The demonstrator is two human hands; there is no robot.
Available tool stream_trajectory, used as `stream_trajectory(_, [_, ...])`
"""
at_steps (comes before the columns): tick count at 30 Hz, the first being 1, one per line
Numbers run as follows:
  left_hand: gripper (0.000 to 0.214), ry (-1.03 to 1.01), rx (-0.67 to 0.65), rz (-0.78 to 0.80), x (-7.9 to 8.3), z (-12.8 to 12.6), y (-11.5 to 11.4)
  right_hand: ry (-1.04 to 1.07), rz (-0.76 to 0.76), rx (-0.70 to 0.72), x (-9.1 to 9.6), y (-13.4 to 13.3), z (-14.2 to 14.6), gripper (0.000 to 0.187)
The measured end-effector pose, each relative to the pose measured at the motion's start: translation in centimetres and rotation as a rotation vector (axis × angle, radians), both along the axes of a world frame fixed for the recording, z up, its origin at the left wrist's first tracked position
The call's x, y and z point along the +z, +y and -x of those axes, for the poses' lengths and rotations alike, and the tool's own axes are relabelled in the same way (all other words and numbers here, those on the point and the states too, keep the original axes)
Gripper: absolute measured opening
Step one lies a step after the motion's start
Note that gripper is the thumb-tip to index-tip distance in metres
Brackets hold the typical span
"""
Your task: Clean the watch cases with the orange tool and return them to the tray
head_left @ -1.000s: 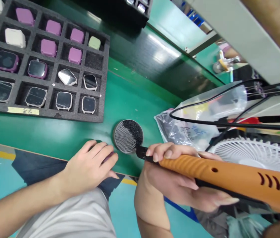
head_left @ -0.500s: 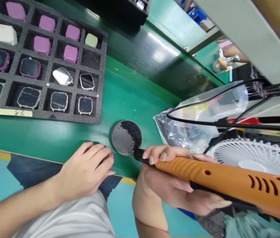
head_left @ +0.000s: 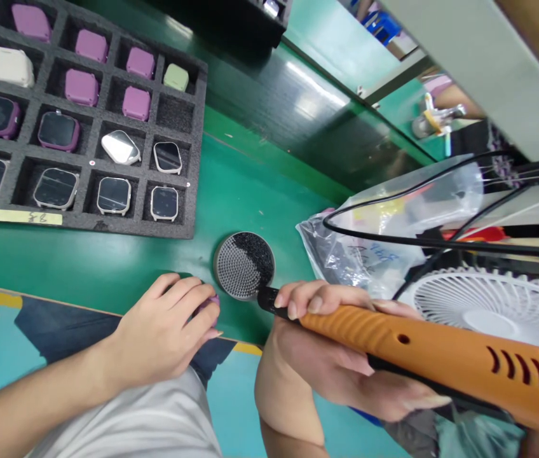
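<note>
My left hand [head_left: 164, 327] rests at the bench's front edge, its fingers curled round a small purple watch case [head_left: 215, 300] that they mostly cover. In my right hand [head_left: 331, 362] is an orange electric screwdriver [head_left: 426, 346], gripped near its black nose [head_left: 269, 299]. That nose points down at the near right rim of a round grey dish [head_left: 237, 270]. Tiny black pieces, which look like screws [head_left: 255, 248], are heaped on the right side of the dish's dotted surface. The bit's very tip cannot be made out.
A black foam tray [head_left: 193, 159] at left holds several watches and purple, white and green watch cases in its compartments. On the right are a clear plastic bag [head_left: 331, 248], a black cable [head_left: 422, 238] and a white fan [head_left: 479, 305]. A grey beam [head_left: 479, 76] crosses the upper right.
The screwdriver's rear end sits slightly lower and farther right in view. Both hands keep their grips, and the dish and tray have stayed put.
</note>
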State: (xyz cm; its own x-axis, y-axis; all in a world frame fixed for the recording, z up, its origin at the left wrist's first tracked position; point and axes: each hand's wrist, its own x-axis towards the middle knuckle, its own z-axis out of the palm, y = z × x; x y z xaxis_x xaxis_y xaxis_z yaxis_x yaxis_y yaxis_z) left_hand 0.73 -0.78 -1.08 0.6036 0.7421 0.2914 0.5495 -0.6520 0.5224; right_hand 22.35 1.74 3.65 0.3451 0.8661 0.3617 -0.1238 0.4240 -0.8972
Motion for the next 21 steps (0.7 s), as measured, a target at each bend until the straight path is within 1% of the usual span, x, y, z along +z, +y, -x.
stream_trajectory(4, [0.024, 0.002, 0.004, 0.005, 0.0, -0.1, 0.0, -0.012, 0.01, -0.031, -0.1, 0.0, -0.1, 0.047])
stream_trajectory(9, [0.024, -0.002, 0.011, -0.009, 0.1, -0.1, 0.0, -0.166, 0.04, -0.062, -0.4, -0.1, -0.3, 0.051])
stream_trajectory(11, [0.023, -0.002, 0.013, -0.01, 0.1, 0.0, 0.0, -0.19, 0.059, -0.068, -0.5, 0.0, -0.3, 0.051])
stream_trajectory(16, [0.022, 0.008, 0.015, -0.017, 0.1, 0.0, 0.0, -0.075, 0.002, -0.029, 0.0, 0.0, -0.2, 0.048])
stream_trajectory(18, [0.022, 0.023, 0.011, -0.022, 0.0, -0.1, 0.0, -0.066, 0.015, 0.001, 0.5, -0.2, -0.1, 0.047])
stream_trajectory(20, [0.021, 0.022, 0.002, -0.028, 0.0, -0.1, 0.0, -0.07, 0.045, -0.011, 1.1, -0.6, 0.2, 0.048])
stream_trajectory(21, [0.021, 0.013, 0.001, -0.033, 0.0, -0.1, 0.0, -0.072, 0.049, -0.04, 1.5, -0.9, 0.5, 0.048])
